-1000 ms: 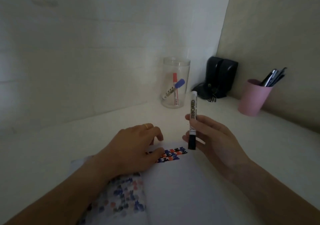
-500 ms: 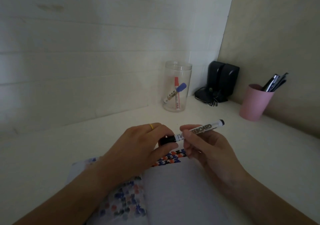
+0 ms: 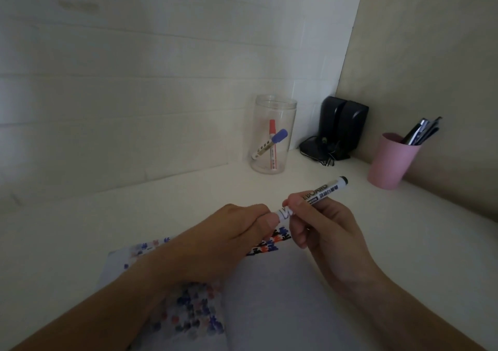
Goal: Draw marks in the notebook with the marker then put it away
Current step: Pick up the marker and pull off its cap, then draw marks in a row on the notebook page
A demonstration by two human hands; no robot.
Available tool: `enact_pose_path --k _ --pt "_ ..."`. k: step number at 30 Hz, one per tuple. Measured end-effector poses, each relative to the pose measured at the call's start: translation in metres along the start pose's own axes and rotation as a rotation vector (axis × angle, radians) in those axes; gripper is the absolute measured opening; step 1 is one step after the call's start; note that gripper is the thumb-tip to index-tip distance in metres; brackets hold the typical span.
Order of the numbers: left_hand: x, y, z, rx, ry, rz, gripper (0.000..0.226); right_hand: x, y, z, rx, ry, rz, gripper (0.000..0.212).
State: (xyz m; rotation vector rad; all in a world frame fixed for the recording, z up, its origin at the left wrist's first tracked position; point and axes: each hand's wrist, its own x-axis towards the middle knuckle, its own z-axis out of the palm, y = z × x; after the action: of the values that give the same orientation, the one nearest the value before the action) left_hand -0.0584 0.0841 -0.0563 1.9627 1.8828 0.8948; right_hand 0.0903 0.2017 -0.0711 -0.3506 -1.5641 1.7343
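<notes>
I hold the marker [image 3: 312,198] in the air just above the far edge of the notebook [image 3: 283,296], both hands on it. Its long axis runs from low on the side of my left hand [image 3: 231,238] up and away toward the pink cup [image 3: 390,162] — the black butt end points at that cup, and the cap end is buried in my left fist. My right hand [image 3: 320,226] pinches the barrel between thumb and forefinger, right over the printed lettering, with the other fingers curled loosely beneath. My left hand's fingers are pressed together around the cap end; I cannot see the cap itself (the fist hides it), so whether it has started to come off I cannot tell.

The move I judge to be coming is the uncapping, and it turns on that axis: the two hands must pull apart straight along the barrel, left hand drawing back from the cup, right hand holding firm. A sideways tug would only bend the grip.

The open page lies directly below the marker, blank as far as I see — no marks drawn yet. The clear jar [image 3: 272,135] beyond the notebook already holds two markers; I take it as the likely place to put this one away.
</notes>
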Motion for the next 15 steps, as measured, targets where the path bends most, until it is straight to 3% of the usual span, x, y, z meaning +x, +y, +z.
enact_pose_path --k 4,8,10,12,15 --pt "0.001 -0.003 -0.002 -0.558 -0.122 -0.147 0.043 0.0 0.0 0.007 0.028 -0.036 0.014 0.021" --pt "-0.003 -0.011 -0.015 -0.799 -0.107 -0.201 0.049 0.011 -0.011 -0.012 0.178 0.143 0.042 0.017" --pt "-0.006 -0.019 -0.02 -0.682 0.064 -0.15 0.05 0.013 -0.017 -0.029 0.191 0.212 0.038 0.017" --pt "-0.007 -0.024 -0.019 -0.359 0.21 -0.046 0.048 0.014 -0.017 -0.035 0.185 0.22 0.039 0.017" --pt "-0.009 -0.024 -0.012 0.004 0.137 -0.029 0.038 0.012 -0.012 -0.032 0.139 0.155 0.058 0.025"
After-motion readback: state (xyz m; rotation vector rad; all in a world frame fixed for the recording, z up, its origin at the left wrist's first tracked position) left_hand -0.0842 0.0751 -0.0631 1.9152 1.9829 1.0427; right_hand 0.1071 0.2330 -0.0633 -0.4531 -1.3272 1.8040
